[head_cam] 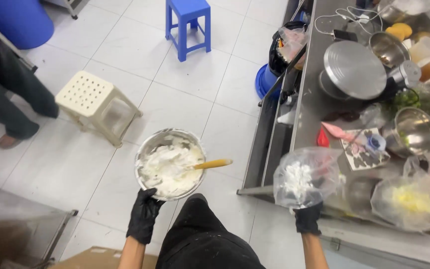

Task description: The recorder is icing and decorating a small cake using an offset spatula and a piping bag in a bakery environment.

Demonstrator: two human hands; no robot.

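meanwhile, left hand (144, 214) grips a cream-filled steel bowl (148, 149); right hand (308, 218) clutches a clear bag (324, 174).

Both gloved hands, left (144, 215) and right (308, 218), raised, fingers clenched.

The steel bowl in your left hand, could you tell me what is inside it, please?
The steel bowl holds white cream with a yellow-handled tool stuck in; its working end is buried, and the bowl's bottom is covered.

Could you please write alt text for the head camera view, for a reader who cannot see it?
Seen from above, a gloved left hand holds a metal bowl of white cream with a yellow-handled spatula in it, while the gloved right hand lifts a clear plastic bag smeared with cream beside a cluttered steel counter.
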